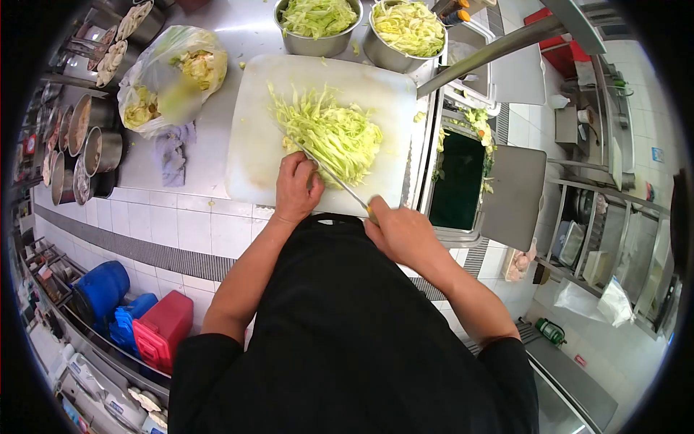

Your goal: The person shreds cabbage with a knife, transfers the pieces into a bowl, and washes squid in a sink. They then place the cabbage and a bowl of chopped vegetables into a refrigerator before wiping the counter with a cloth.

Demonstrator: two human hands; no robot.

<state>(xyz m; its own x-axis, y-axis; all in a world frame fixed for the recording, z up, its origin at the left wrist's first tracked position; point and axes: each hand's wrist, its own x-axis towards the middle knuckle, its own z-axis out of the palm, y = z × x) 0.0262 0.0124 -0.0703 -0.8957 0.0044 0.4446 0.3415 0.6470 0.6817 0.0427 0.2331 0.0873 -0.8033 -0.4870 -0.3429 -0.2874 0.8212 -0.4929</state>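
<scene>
A pile of shredded cabbage [329, 134] lies on the white cutting board [253, 163] in front of me. My right hand [397, 228] is closed around the handle of a knife [340, 180]; its blade slants up and left along the near edge of the pile. My left hand [298, 189] has its fingers curled at the pile's near left edge, beside the blade's tip. A pale bit of cabbage shows at those fingertips, and the rest under them is hidden.
Two metal pots of cut cabbage, a left pot [318, 45] and a right pot [390, 61], stand behind the board. A plastic bag [210, 87] of leaves and a purple cloth [172, 155] lie left. A dark green bin [457, 181] and a slanting metal post [499, 54] are right.
</scene>
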